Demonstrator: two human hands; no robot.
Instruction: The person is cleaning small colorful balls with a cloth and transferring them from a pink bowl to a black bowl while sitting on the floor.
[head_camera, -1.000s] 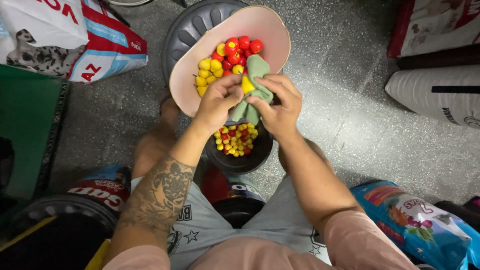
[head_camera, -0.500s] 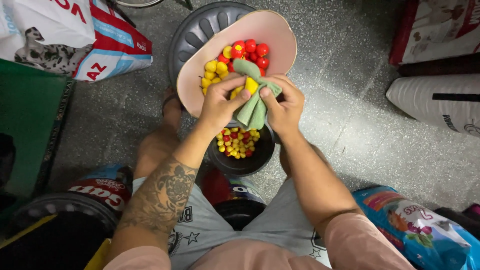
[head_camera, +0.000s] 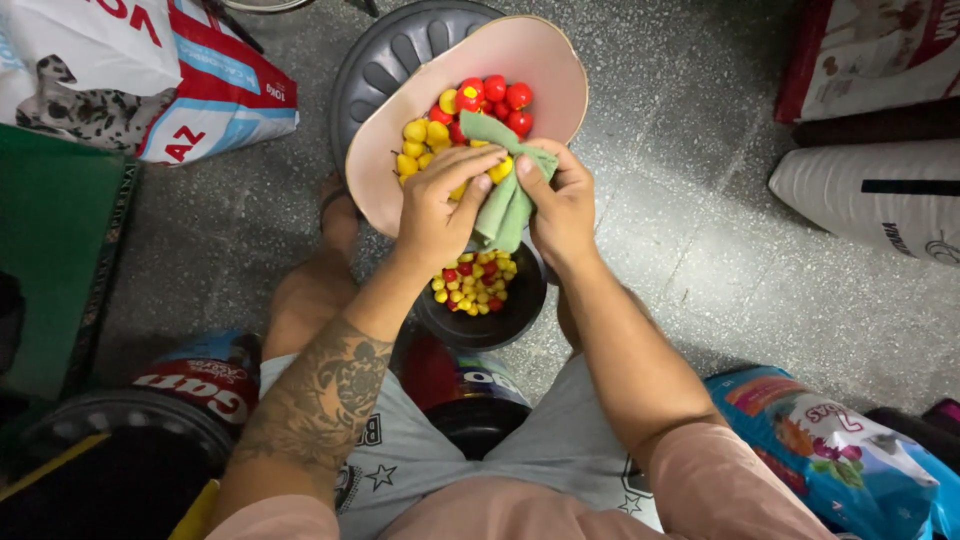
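White-red-blue sack (head_camera: 215, 95) top left on floor; white sack (head_camera: 880, 200) right; dark red bag (head_camera: 870, 60) top right; colourful blue bag (head_camera: 820, 450) bottom right.

A pale pink bowl (head_camera: 545, 70) is seen, filled with red and yellow round fruits (head_camera: 462, 120). A light green cloth (head_camera: 505, 190) is held over them by the left hand (head_camera: 440, 205) and right hand (head_camera: 560, 210). A black bowl (head_camera: 485, 315) below is filled with smaller red and yellow fruits. A dark grey ribbed lid (head_camera: 390, 50) is set on a speckled grey floor (head_camera: 720, 250). A dark floral tattoo is carried on the left forearm. A white, red and blue sack (head_camera: 200, 90) and a bright blue patterned bag (head_camera: 830, 450) are noted at the sides.
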